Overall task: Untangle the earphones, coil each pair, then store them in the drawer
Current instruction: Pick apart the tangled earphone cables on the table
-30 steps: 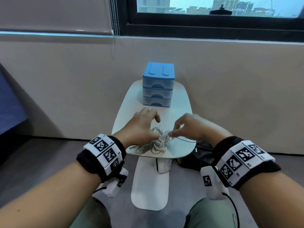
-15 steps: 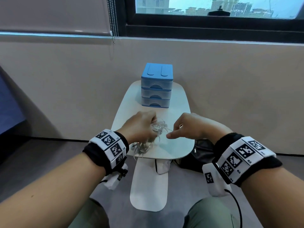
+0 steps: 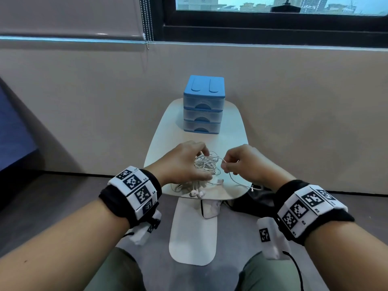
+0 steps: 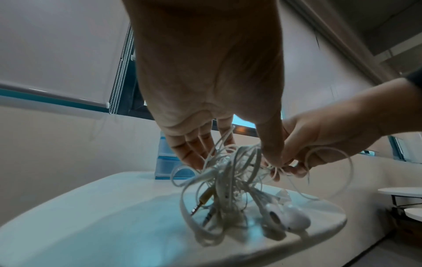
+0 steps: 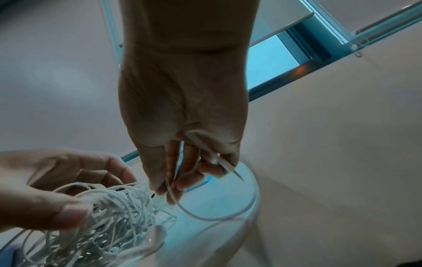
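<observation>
A tangle of white earphones (image 3: 206,165) hangs over the near end of a small white table (image 3: 231,139). My left hand (image 3: 184,162) grips the top of the tangle (image 4: 228,180) between thumb and fingers. Two earbuds (image 3: 197,193) and a jack plug (image 4: 200,200) touch the tabletop at the front edge. Just right of the bundle, my right hand (image 3: 237,162) pinches one loose strand (image 5: 217,216), which loops off to the right. A blue three-drawer unit (image 3: 202,103) stands at the table's far end with all drawers closed.
A black bag (image 3: 252,200) lies on the floor under the table's right side, beside a white object (image 3: 210,208) and the table's base (image 3: 193,227). The wall is directly behind the drawers. A bead cord (image 3: 147,22) hangs at the upper left.
My left hand raised the tangle from the table and holds it with the earbuds trailing at the front edge. My right hand took hold of one strand and drew it rightward.
</observation>
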Demonstrator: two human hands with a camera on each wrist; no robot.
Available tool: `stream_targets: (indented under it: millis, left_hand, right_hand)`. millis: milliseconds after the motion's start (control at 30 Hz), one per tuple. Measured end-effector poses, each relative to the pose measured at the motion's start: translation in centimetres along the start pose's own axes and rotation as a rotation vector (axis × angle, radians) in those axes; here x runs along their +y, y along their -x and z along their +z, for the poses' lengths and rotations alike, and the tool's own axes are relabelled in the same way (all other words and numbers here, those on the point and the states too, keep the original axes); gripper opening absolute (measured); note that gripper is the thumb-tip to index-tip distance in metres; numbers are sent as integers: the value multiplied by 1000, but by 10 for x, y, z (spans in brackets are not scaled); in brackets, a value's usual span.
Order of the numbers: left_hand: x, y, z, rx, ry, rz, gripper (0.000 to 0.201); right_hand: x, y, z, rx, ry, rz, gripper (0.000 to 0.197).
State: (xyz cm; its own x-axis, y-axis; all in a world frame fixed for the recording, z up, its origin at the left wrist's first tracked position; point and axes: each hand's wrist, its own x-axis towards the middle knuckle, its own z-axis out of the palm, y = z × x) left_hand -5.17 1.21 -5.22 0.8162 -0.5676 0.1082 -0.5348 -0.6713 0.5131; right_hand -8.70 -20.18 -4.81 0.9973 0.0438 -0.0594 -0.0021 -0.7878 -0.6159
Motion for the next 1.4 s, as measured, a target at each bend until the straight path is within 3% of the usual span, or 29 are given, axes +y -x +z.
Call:
stream_targets:
  millis: [67,200,400,600,767,1000,1400]
  left_hand:
    - [3,0,-4,-20,69,-48,43]
    - [5,-3,-12,44,186,-152,18]
    - [3,0,-13,-17,149,-109,20]
    - [2,-1,-7,-3,176,-128,20]
    - [-1,-3,-7,7,233,-161,25]
    - [2,-5,0,28,307,-154,38]
    - [5,-10,-3,24,402,-206,34]
  right_hand:
    - [0,-1,0,49,-97,-19,3]
    - [3,-6,2,107,-190,-30,8]
    - [9,-11,17,128,-253,-11,14]
    - [14,-14,33,158,-456,29,9]
    - [21,-15,30,215,-450,78,10]
    - [16,-20,35,144,-520,61,10]
    - [16,-23,34,120,-731,81,21]
